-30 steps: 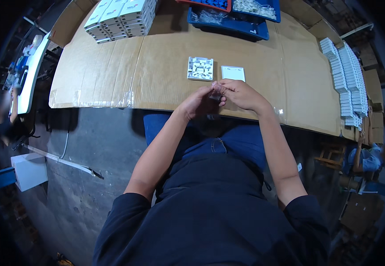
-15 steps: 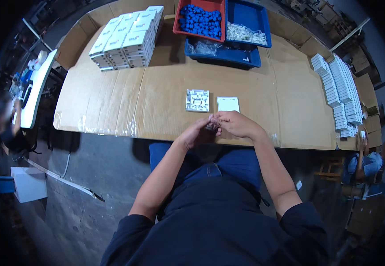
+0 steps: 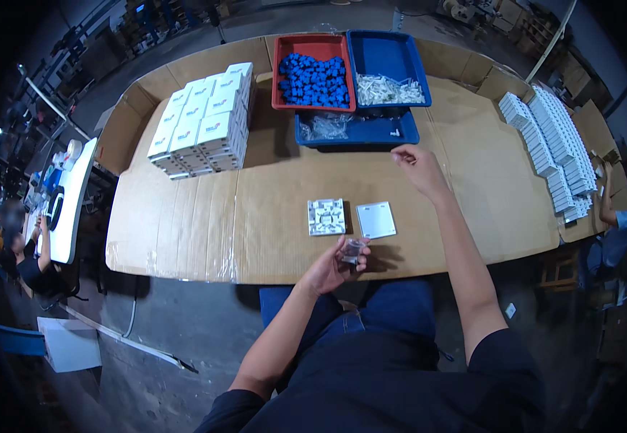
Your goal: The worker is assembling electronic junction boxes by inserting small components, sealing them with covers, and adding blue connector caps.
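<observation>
My left hand [image 3: 331, 268] is near the table's front edge, its fingers closed around a small clear plastic bag [image 3: 352, 250]. My right hand [image 3: 418, 169] is stretched forward, just short of the lower blue tray. Its fingers are curled in, and whatever they may hold is hidden. Just beyond the left hand lies an open white square casing [image 3: 326, 217] with grey and white parts inside. Beside it on the right is a flat white square cover [image 3: 376, 219].
Stacked white boxes [image 3: 196, 123] stand at the back left. A red tray [image 3: 313, 45] of blue pieces and a blue tray [image 3: 386, 54] of white pieces rest behind a lower blue tray [image 3: 357, 141] with clear bags. White casings [image 3: 555, 144] line the right. Other people sit at both sides.
My hands were together at the table's front edge. The right has parted and moved forward and right toward the trays; the left stays near the edge with the bag. The view has shifted.
</observation>
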`<state>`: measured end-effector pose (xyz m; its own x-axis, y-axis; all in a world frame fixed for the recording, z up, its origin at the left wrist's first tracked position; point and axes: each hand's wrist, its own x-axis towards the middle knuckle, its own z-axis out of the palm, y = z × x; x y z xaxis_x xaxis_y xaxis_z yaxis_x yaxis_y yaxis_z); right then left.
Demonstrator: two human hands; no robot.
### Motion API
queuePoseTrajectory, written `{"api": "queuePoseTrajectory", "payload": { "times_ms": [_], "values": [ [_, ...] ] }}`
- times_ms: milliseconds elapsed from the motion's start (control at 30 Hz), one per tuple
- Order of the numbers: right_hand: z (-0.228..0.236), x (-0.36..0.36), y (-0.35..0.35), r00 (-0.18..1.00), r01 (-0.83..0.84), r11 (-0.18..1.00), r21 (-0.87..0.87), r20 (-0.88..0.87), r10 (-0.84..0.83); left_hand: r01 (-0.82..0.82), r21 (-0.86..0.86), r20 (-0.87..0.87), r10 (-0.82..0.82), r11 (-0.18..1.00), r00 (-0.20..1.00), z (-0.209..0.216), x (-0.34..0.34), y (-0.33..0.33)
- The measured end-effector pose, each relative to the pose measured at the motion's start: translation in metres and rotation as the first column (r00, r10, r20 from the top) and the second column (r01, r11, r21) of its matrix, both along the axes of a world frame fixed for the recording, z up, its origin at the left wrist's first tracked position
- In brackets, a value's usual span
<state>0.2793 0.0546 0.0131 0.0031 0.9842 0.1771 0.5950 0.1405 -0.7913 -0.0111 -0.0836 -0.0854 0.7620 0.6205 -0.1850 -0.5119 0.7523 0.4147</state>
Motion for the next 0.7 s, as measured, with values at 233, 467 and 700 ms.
{"api": "queuePoseTrajectory", "payload": {
  "times_ms": [233,467,700],
  "values": [
    [0.008,0.017,0.136,0.911,0.199,0.932,0.302,0.294,-0.29,0.007,-0.034,0.02,-0.007,0.999,1.0,0.003,-0.004,0.004],
    [0.0,0.029,0.22,0.734,0.105,0.914,0.392,0.59,-0.337,0.012,-0.032,0.074,-0.01,0.999,0.997,-0.002,-0.002,0.009],
    [-0.006,0.034,0.251,0.635,0.104,0.933,0.345,0.699,-0.329,0.07,-0.053,0.115,-0.064,0.996,0.991,0.002,0.001,0.011]
  ]
}}
